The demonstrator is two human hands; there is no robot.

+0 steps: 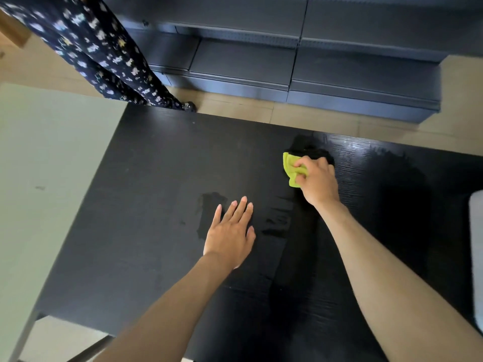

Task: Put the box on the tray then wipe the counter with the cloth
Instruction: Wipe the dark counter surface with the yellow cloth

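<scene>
Wiping stage: the right hand (317, 180), fingers curled tight around the green cloth (291, 168), presses it to the table (146, 194) near the far edge, amid damp streaks. The left hand (231, 235) lies flat, fingers spread and empty. A pale object (476, 246) at the right edge may be the tray; no box is visible.

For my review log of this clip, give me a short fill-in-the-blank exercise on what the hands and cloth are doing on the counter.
1. The cloth is held in the ____ hand.
2. The colour of the cloth is ____.
3. The left hand rests flat on the black ____, palm down.
4. The left hand holds ____.

Missing words: right; yellow-green; counter; nothing
</scene>
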